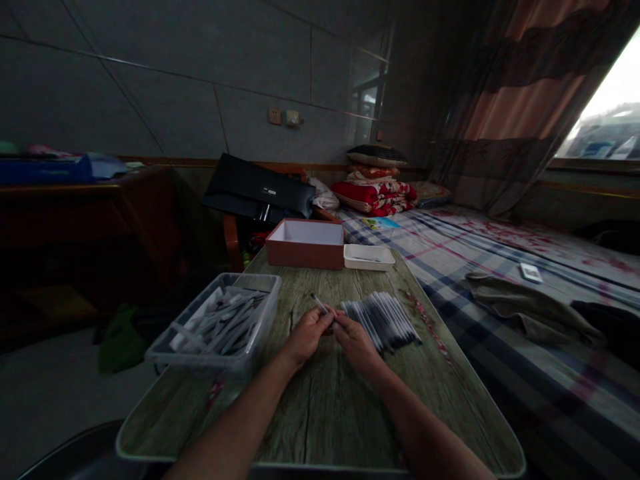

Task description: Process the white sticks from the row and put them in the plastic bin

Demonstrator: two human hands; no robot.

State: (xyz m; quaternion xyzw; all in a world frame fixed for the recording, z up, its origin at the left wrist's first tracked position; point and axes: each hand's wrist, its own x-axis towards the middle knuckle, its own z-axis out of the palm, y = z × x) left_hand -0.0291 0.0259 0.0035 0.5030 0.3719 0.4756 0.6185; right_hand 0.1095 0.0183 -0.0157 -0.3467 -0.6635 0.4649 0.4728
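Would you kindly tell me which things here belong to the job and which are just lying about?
In the job: held pen-like stick; row of similar sticks; clear bin of loose pieces; probably brown box, white tray.
Lying about: black case; red bedding; crumpled garment.

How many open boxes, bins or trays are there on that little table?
3: a clear plastic bin at the left edge, a reddish-brown box at the far end, and a small white tray to its right. None seems hidden.

banded curtain (510,113) beside window (607,127) | red folded bedding (373,198) on plaid bed (425,247) | 1 black case (260,190) | wall socket (275,116)
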